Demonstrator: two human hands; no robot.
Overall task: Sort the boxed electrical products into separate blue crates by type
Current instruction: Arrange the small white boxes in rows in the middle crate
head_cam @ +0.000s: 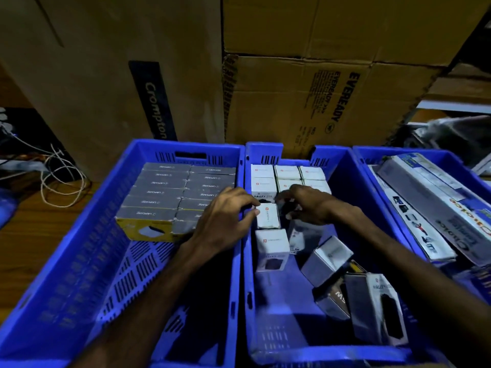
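Loose boxes (326,258) crowd the middle crate (247,288) behind stacked cartons (305,102).

Two bare forearms enter from five and seven o'clock, no sleeves visible up to the frame's edge. The left hand (225,219) and right hand (308,204) wear no gloves. Neither wrist carries a watch or band.

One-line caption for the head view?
Both hands, left hand and right hand, set a small white box into rows in the middle blue crate.
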